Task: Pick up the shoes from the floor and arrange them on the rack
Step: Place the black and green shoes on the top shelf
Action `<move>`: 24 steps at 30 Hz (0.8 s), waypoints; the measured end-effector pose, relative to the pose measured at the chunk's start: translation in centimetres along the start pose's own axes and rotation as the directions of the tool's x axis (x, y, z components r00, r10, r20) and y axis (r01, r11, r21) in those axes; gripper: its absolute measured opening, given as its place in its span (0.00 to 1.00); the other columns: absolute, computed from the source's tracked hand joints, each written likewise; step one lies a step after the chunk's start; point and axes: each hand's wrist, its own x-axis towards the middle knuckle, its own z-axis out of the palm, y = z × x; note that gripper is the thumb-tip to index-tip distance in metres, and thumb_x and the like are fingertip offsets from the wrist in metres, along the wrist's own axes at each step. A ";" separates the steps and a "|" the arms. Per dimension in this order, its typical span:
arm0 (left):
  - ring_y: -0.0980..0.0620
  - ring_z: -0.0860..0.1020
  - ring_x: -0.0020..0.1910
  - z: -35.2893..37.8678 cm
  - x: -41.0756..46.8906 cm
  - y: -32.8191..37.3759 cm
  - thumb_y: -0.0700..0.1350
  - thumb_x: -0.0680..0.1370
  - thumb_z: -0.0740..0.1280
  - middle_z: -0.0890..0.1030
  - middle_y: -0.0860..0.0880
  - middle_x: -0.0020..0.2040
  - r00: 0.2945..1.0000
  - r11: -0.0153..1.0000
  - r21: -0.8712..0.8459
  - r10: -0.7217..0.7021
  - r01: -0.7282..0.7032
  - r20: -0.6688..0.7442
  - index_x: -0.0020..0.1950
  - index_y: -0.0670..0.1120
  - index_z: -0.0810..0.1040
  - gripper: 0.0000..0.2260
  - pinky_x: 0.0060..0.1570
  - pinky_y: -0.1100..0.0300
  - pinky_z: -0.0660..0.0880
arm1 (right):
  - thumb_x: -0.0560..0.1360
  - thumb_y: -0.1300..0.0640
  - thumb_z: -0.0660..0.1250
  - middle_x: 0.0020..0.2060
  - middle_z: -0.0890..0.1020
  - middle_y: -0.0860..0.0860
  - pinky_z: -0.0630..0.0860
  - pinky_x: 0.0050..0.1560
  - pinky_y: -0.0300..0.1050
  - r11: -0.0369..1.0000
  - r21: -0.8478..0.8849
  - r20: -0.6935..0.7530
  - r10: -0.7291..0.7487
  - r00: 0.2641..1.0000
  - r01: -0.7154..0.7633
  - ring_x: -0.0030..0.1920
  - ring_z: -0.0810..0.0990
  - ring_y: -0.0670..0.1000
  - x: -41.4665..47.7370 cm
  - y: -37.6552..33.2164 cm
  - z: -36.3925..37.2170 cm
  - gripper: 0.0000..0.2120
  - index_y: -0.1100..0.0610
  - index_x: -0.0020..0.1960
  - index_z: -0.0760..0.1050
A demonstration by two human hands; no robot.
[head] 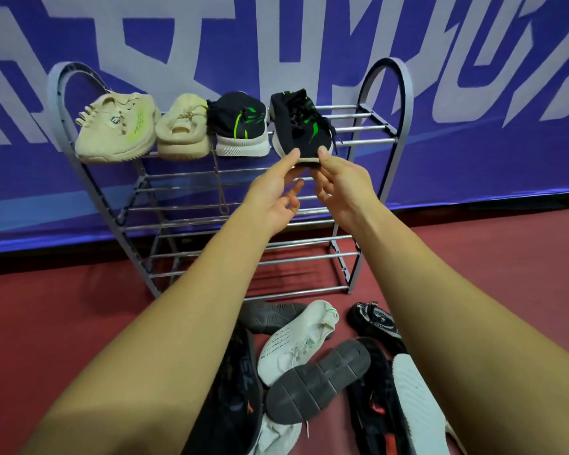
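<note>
- We recorded a grey metal rack [388,93] standing on the red floor [63,323] against a blue banner [473,165].
- The top tier carried four shoes in a row: a beige shoe [117,128] at the left end, a second beige shoe [183,128] just beside it, then a black and green shoe [239,124] with a white sole.
- The fourth, a black shoe with green marks [298,124], lay at the right of the row, toe toward the person, laces loose over the bars.
- The left hand [273,188] pinched that shoe's toe end, thumb on top and fingers beneath.
- The right hand [340,182] pinched the same toe from the other side, thumb on top, fingers curled under.
- We could not tell whether the shoe's full weight rested on the bars.
- The lower tiers showed only bare bars; a cord hung down from the top tier.
- On the floor in front of the rack lay a heap of shoes: a white knit shoe [296,339], an upturned grey sole [319,379] touching it, a black patterned shoe [373,320], and a white sole [418,399] beside the right forearm.
</note>
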 end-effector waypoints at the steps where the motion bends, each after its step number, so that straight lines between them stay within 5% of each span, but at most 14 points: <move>1: 0.54 0.78 0.47 -0.3 -0.1 0.0 0.50 0.73 0.75 0.85 0.53 0.44 1.000 1.000 0.022 0.001 -0.001 0.016 0.51 0.49 0.82 0.10 0.37 0.63 0.65 | 0.78 0.54 0.70 0.44 0.84 0.53 0.73 0.38 0.36 1.000 -0.001 -0.027 -0.003 1.000 0.003 0.38 0.81 0.44 -0.1 0.0 0.2 0.11 0.60 0.55 0.80; 9: 0.57 0.76 0.46 -0.1 -0.8 0.7 0.50 0.76 0.72 0.84 0.55 0.45 0.997 0.998 0.056 0.026 -0.031 0.072 0.55 0.50 0.81 0.10 0.37 0.64 0.66 | 0.73 0.53 0.76 0.42 0.82 0.56 0.69 0.31 0.37 0.991 -0.107 -0.092 -0.084 0.992 0.074 0.40 0.77 0.49 0.0 -0.5 0.9 0.23 0.69 0.58 0.80; 13: 0.55 0.77 0.47 -0.4 -0.2 0.5 0.50 0.76 0.72 0.85 0.54 0.46 0.996 0.995 0.066 0.068 -0.072 0.063 0.57 0.49 0.81 0.11 0.36 0.64 0.66 | 0.74 0.52 0.75 0.33 0.78 0.54 0.65 0.26 0.39 0.979 -0.162 -0.109 -0.144 0.984 0.126 0.31 0.73 0.47 0.6 0.2 1.5 0.15 0.64 0.50 0.79; 20: 0.55 0.79 0.42 -4.7 0.3 -1.0 0.52 0.76 0.71 0.84 0.54 0.46 0.998 0.917 0.394 0.055 -0.058 0.019 0.51 0.52 0.80 0.07 0.36 0.64 0.68 | 0.77 0.45 0.69 0.27 0.73 0.46 0.63 0.29 0.40 0.953 -0.211 0.004 -0.221 0.975 0.216 0.29 0.67 0.44 0.0 2.1 0.9 0.17 0.60 0.46 0.73; 24: 0.56 0.78 0.39 -8.3 0.5 -2.1 0.50 0.76 0.69 0.84 0.53 0.45 0.993 0.836 0.548 0.080 -0.020 -0.085 0.50 0.51 0.79 0.05 0.35 0.64 0.67 | 0.76 0.44 0.71 0.36 0.79 0.49 0.66 0.29 0.36 0.940 -0.282 0.064 -0.182 0.981 0.192 0.29 0.70 0.43 -0.8 4.9 0.3 0.15 0.57 0.48 0.76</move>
